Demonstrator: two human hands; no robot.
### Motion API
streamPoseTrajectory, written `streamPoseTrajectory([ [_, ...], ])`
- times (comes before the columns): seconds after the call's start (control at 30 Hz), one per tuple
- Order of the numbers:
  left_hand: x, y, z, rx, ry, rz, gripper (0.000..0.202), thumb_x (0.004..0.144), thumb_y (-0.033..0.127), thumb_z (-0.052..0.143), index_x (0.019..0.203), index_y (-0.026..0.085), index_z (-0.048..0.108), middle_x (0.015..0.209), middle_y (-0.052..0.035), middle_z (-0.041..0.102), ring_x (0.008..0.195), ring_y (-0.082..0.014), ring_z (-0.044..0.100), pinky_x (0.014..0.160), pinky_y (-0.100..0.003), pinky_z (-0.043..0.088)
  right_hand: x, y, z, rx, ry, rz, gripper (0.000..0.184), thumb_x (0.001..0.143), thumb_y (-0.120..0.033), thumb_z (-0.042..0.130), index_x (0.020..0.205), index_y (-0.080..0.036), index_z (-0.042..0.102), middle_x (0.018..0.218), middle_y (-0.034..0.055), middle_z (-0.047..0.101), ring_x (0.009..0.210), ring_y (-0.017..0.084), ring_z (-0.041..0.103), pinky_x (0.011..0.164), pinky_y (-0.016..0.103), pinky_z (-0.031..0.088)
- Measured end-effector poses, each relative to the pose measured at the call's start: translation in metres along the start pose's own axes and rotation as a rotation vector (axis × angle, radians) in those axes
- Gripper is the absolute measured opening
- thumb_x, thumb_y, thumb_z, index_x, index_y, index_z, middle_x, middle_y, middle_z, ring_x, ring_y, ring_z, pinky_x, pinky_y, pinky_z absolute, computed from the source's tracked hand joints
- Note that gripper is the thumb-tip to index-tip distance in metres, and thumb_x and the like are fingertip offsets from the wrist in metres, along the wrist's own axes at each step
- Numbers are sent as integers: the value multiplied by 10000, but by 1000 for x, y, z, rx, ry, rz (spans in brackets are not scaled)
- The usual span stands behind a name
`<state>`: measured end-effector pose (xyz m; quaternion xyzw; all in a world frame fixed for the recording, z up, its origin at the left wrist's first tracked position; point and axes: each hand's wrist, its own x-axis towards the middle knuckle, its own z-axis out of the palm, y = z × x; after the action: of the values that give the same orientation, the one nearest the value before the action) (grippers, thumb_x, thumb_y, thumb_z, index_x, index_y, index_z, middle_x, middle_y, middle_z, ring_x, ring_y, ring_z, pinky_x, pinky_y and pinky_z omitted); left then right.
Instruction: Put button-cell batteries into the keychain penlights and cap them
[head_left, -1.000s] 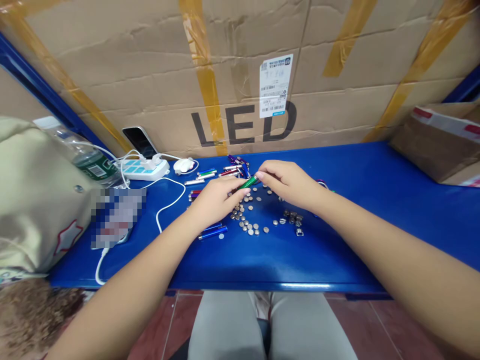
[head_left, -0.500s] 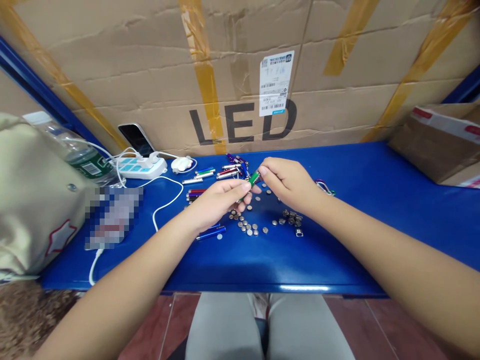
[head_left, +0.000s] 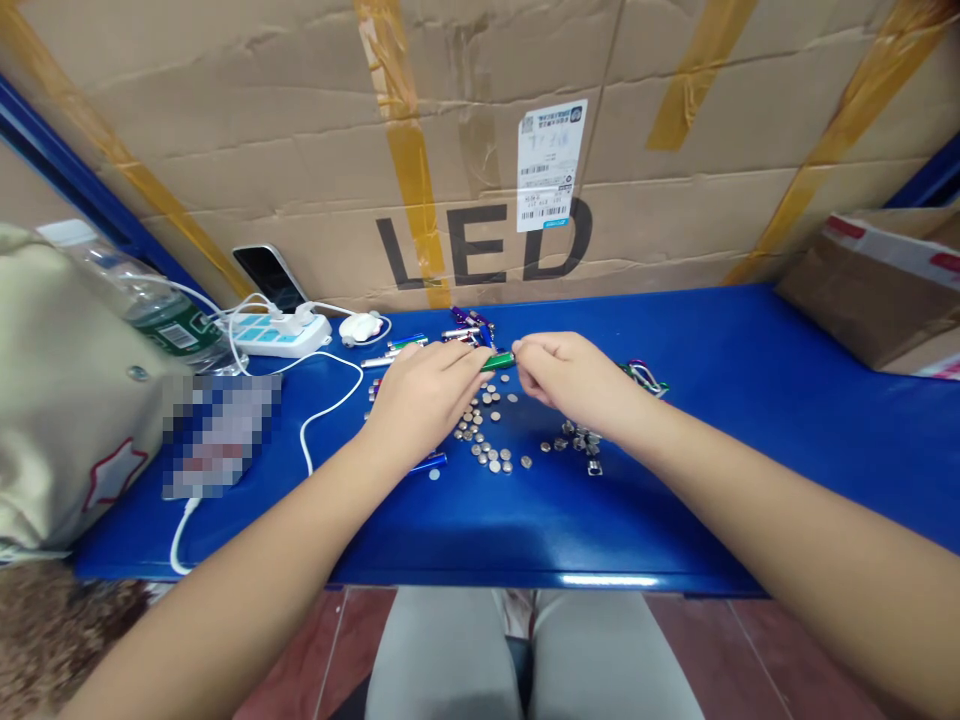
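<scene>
My left hand (head_left: pixel 427 388) is closed around a slim green metal mini flashlight (head_left: pixel 498 361), back of the hand upward. The flashlight lies nearly level, its right end meeting the fingers of my right hand (head_left: pixel 562 372). Those fingers pinch that end, and they hide its tip. Below the hands many coin-shaped button cells (head_left: pixel 485 449) are scattered on the blue table. A cluster of small silvery metal pieces (head_left: pixel 581 437) sits to their right. Beyond my left hand lie several purple, silver and blue mini flashlights (head_left: pixel 469 322), partly covered by the hand.
Carabiner-like clips (head_left: pixel 646 378) lie behind my right wrist. At left are a power strip (head_left: pixel 281 335) with white cables, a phone (head_left: pixel 268 275), a plastic bottle (head_left: pixel 176 325) and a beige bag (head_left: pixel 67 400). A large cardboard box (head_left: pixel 300 150) stands behind; another box (head_left: pixel 862 290) is at right.
My left hand has rolled over from palm-up to back-up, and the green mini flashlight has turned from slanted to nearly level. My right hand has lowered slightly, still at its end.
</scene>
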<state>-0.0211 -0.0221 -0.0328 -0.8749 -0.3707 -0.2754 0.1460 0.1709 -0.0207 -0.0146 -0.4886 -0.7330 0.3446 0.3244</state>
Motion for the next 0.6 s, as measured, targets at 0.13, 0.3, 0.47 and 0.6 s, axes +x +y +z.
streamPoseTrajectory([
  [0.13,3,-6,-1,-242,-109,-23,306,986,295,466,1155,153,678,984,-88,709,892,-202,648,799,-310,488,3,7,-9,-269,7,-118,389,957,-356,363,595,-215,394,581,-10,474,558,132,423,566,289,288],
  [0.3,7,-8,-5,-421,-180,-93,288,980,326,485,1112,185,698,895,-35,699,839,-172,621,775,-275,472,9,18,-26,-615,-11,-471,335,984,-417,327,799,-209,514,745,47,588,670,176,500,601,288,286],
  [0.47,9,-4,-10,-543,-261,-148,264,967,331,489,994,180,704,798,1,679,737,-144,581,703,-249,448,12,24,-33,-730,-17,-604,358,995,-421,296,841,-215,545,778,47,600,675,178,505,582,286,274],
  [0.6,8,-7,-9,-563,-297,-148,260,961,324,491,933,183,708,802,1,695,746,-145,597,724,-252,458,14,26,-28,-659,-38,-613,360,994,-409,285,777,-218,499,743,33,563,677,168,491,607,282,305],
])
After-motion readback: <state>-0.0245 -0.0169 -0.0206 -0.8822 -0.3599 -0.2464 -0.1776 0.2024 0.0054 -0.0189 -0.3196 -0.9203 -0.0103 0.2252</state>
